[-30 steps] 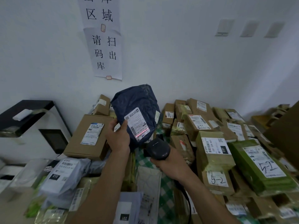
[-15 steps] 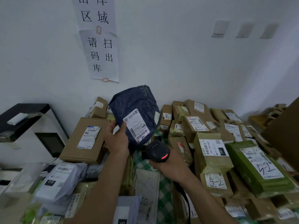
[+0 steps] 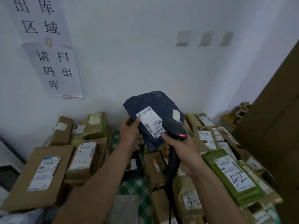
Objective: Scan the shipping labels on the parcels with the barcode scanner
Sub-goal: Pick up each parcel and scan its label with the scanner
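A dark blue poly-bag parcel (image 3: 155, 105) is held up above the pile, tilted, its white shipping label (image 3: 150, 122) facing me. My left hand (image 3: 128, 130) grips the bag's left edge beside the label. My right hand (image 3: 182, 152) holds the black barcode scanner (image 3: 175, 128) by its handle. The scanner's head sits right at the label's lower right corner and overlaps the bag, with a red light glowing on it. Its black cable (image 3: 170, 199) hangs down below my wrist.
Cardboard boxes (image 3: 40, 177) and brown parcels with labels cover the green-checked table (image 3: 134, 186). A green parcel marked 5-2 (image 3: 233, 175) lies at the right. A tall cardboard sheet (image 3: 275, 126) stands far right. Paper signs (image 3: 55, 68) hang on the white wall.
My view has swung left and down. The blue parcel has tilted and shifted right, and the scanner has risen close against the label. The red scan line seen earlier on the barcode is gone.
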Available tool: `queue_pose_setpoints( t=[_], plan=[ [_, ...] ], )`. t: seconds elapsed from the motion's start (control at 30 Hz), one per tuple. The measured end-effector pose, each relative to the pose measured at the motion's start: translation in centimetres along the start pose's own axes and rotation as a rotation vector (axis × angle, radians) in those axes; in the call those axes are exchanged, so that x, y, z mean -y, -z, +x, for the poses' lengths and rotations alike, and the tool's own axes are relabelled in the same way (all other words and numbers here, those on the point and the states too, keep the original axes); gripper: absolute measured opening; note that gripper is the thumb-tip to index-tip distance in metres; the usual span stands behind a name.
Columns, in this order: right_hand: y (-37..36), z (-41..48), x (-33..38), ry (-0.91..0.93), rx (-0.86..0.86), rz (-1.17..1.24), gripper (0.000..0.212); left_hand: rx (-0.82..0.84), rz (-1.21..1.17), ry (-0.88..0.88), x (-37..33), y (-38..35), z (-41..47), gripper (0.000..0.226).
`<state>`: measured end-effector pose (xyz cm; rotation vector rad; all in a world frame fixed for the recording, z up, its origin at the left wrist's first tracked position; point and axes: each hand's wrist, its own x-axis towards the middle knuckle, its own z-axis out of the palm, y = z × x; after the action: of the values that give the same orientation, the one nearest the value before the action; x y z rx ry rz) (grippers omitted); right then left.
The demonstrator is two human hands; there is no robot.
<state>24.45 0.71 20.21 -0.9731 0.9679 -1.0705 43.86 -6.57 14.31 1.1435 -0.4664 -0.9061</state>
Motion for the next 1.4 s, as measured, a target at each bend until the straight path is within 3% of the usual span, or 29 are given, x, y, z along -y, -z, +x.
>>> queue_pose_setpoints(
  t=[0.13, 0.33, 0.47, 0.57, 0.67, 0.8, 0.87, 0.97, 1.03, 1.2, 1.4],
  plan=[
    [2.8, 2.4, 1.1, 0.026, -0.014, -0.051, 0.012, 0.2, 0.062, 0.105, 3.0, -6.1, 3.4, 0.009],
    [5.6, 3.6, -0.3, -0.052, -0.04, -0.047, 0.015, 0.345, 0.263, 0.197, 8.2, -10.0, 4.9, 0.029],
    [5.8, 4.0, -0.9, -0.075, -0.054, -0.049, 0.021, 0.425, 0.588, -0.002, 9.6, -8.7, 4.7, 0.037],
    [4.7, 4.1, -1.4, -0.087, -0.052, -0.035, 0.032, 0.386, 0.729, -0.126, 9.9, -5.6, 4.8, 0.035],
    [2.5, 4.0, -2.7, -0.098, -0.029, -0.01, 0.037, 0.237, 0.803, -0.231, 10.3, -0.5, 4.5, 0.015],
    [-1.2, 4.5, -5.5, -0.189, -0.002, -0.015, 0.02, -0.008, 1.039, -0.129, 13.2, 8.4, 5.7, 0.006],
    [-2.6, 5.2, -7.3, -0.23, 0.033, -0.068, 0.014, -0.048, 1.141, -0.006, 15.4, 11.4, 6.8, 0.016],
    [-3.9, 6.8, -9.7, -0.282, 0.051, -0.178, 0.022, -0.052, 1.185, 0.265, 17.9, 13.0, 7.8, 0.069],
    [-4.3, 7.9, -11.1, -0.301, 0.06, -0.207, 0.024, 0.017, 1.18, 0.369, 19.1, 13.3, 8.2, 0.088],
    [-4.2, 9.3, -12.9, -0.327, 0.059, -0.237, 0.015, -0.013, 1.367, 0.428, 20.6, 13.1, 8.6, 0.104],
    [-3.1, 10.0, -13.4, -0.343, 0.051, -0.241, 0.019, -0.211, 1.273, 0.512, 20.9, 11.6, 10.3, 0.12]
  ],
)
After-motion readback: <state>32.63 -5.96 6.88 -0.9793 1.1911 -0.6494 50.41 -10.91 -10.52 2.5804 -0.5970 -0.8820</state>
